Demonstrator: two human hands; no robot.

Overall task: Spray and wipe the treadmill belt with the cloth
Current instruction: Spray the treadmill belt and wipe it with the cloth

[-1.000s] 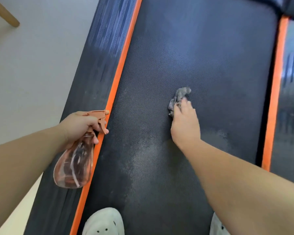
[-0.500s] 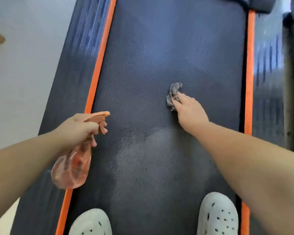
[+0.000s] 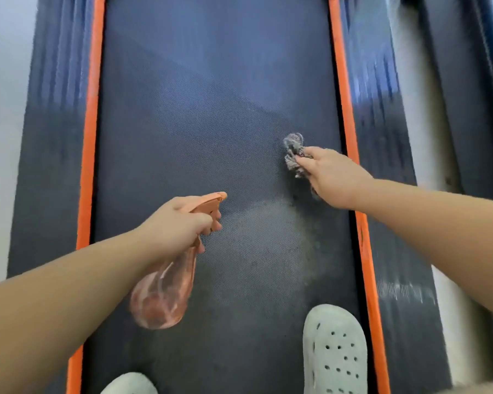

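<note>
from the head view i saw the left hand (image 3: 180, 223) wrapped round the neck of the spray bottle (image 3: 162, 294), one finger curled at the trigger, nozzle pointing far and a little right. a second before, that bottle hung over the left orange strip (image 3: 90, 137); now it was out over the treadmill belt (image 3: 211, 109), just left of the pale hazy patch (image 3: 268, 245). the right hand (image 3: 330, 177) pinched the bunched grey cloth (image 3: 292, 152) against the belt, and it had slid from mid-belt to near the right orange strip (image 3: 345, 123). i judged this as the cloth moving off the middle so a fresh spray could land there, with the far stretch of the belt yet to be wiped. the bottle was translucent orange and blurred, so i could not tell how much liquid it held. two white shoes stood on the near end, the right shoe (image 3: 333, 351) plainest.
</note>
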